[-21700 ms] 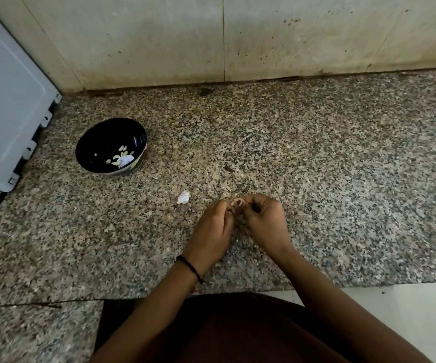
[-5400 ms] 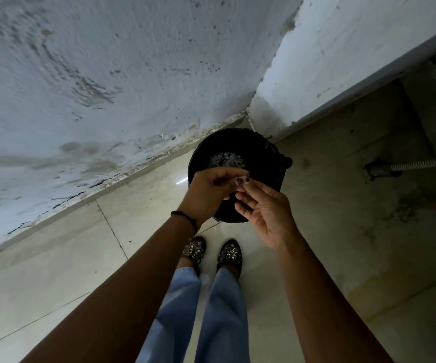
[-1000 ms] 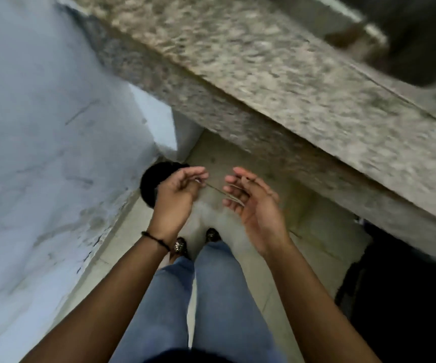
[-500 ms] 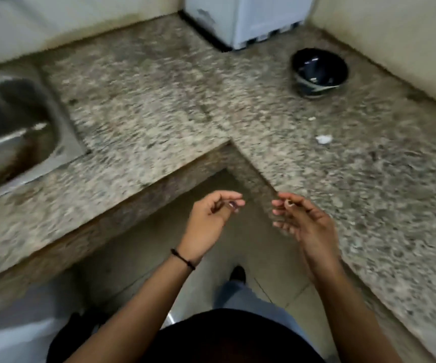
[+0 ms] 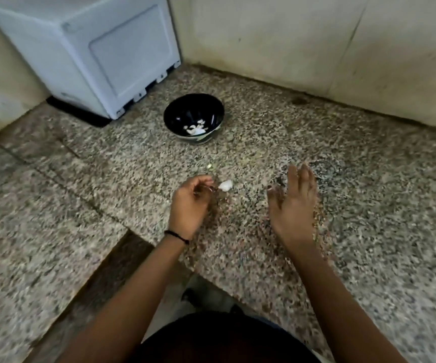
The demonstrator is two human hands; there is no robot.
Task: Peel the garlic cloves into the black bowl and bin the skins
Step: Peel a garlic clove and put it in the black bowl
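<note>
Head: left hand (image 5: 189, 205) hovers beside white garlic piece (image 5: 225, 185).

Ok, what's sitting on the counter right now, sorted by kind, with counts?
Black bowl: 1
White box: 1
Loose white garlic piece: 1
Tiny pale scrap: 1
Total: 4
Garlic in the bowl is a small heap, too blurred to count, so it is left out.
</note>
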